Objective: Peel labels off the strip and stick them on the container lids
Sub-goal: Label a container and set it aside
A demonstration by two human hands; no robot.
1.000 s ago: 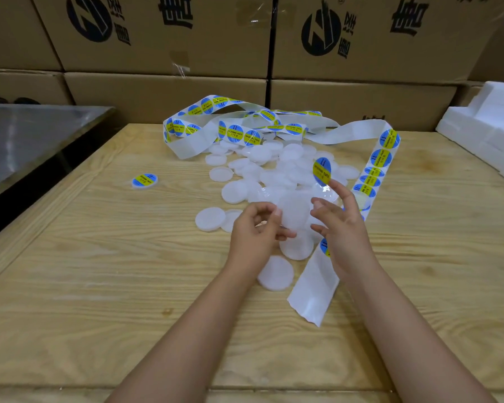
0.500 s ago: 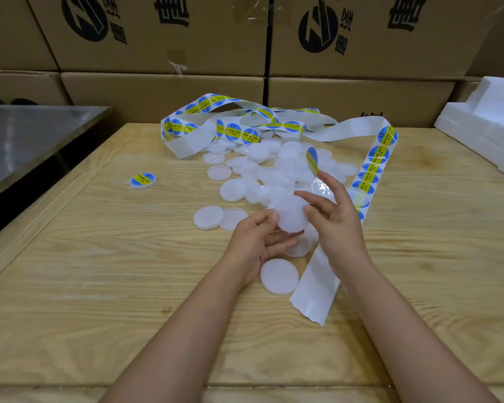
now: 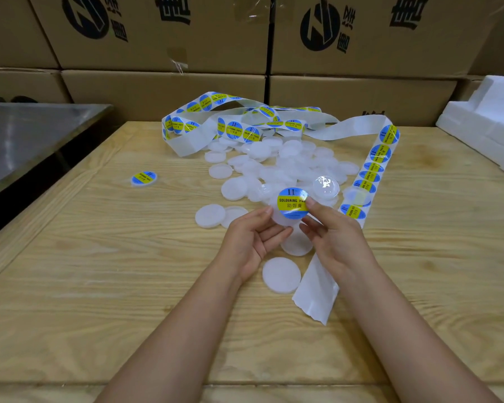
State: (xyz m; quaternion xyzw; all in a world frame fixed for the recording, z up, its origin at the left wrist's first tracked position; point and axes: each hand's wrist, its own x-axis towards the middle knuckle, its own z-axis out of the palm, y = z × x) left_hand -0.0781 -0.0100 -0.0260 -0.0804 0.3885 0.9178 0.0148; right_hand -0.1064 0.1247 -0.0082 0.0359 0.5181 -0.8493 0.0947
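Glossy label [image 3: 292, 203], matt translucent plastic lids [image 3: 281, 275], grained wood table [image 3: 99, 286]

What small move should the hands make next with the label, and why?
Probably press the label down flat and smooth it across. It lies over the white lid that the left hand holds, and the right hand pinches only its right edge, so it looks placed but not yet rubbed down.
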